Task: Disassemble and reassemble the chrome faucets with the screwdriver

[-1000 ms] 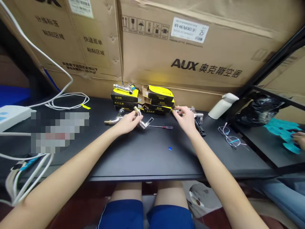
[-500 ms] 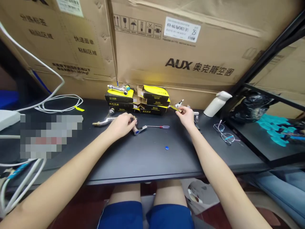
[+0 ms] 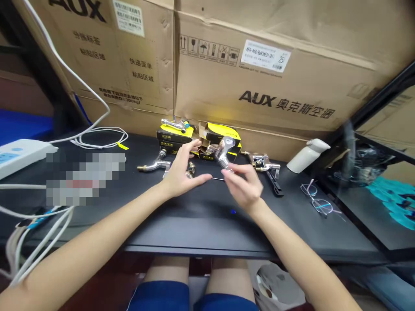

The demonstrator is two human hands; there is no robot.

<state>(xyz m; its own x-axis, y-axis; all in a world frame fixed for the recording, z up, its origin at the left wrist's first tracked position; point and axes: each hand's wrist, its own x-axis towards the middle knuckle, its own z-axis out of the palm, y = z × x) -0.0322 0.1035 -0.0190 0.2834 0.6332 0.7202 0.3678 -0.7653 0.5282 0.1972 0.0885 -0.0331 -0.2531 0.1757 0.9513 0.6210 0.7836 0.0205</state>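
My right hand (image 3: 243, 183) holds a chrome faucet (image 3: 224, 150) up over the middle of the desk, fingers closed round its lower end. Beside it on the left, my left hand (image 3: 183, 172) is open, thumb and fingers spread, holding nothing. Partly hidden behind the left hand lies another chrome faucet (image 3: 154, 164) with a brass-coloured end. A thin screwdriver shaft (image 3: 217, 179) shows between the hands; its handle is hidden. Nearer me on the desk lies a small blue cap (image 3: 233, 211). More chrome faucets (image 3: 264, 163) lie to the right of my right hand.
Black and yellow boxes (image 3: 177, 137) are stacked at the back, a faucet (image 3: 175, 125) on top. A white bottle (image 3: 308, 155) and glasses (image 3: 319, 205) are at right. White cables (image 3: 97, 137) and a power strip (image 3: 24, 155) lie left. Large cartons (image 3: 210, 90) stand behind.
My right hand has moved left and toward me from the faucets at right, and now holds a faucet up. My left hand has let go of the faucet part it gripped and opened.
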